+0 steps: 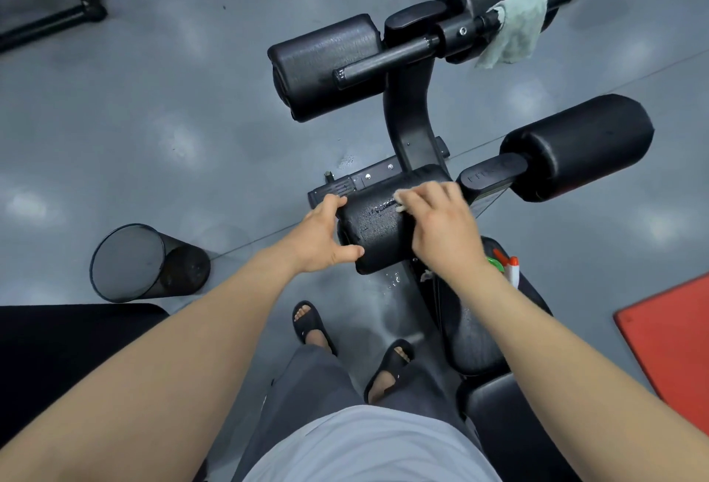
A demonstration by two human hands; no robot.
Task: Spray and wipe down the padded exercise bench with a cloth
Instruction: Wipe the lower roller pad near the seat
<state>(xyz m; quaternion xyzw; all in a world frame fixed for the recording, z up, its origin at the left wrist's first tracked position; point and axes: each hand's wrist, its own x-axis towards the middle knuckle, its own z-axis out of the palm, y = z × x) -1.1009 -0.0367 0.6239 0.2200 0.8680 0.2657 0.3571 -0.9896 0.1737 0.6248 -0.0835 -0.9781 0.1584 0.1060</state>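
A black padded roller of the exercise bench lies under both hands, its top wet and shiny. My left hand grips the roller's left end, thumb on its near side. My right hand holds a small white wad pressed on the wet pad; most of the wad is hidden under the fingers. A pale green cloth hangs over a bar at the far end of the machine. A spray bottle with a green and orange head lies on the seat pad, behind my right wrist.
Two more black rollers, one at the back left and one at the right, stick out from the frame. A black mesh bin stands on the grey floor to the left. A red mat lies at the right. My sandalled feet are beside the bench.
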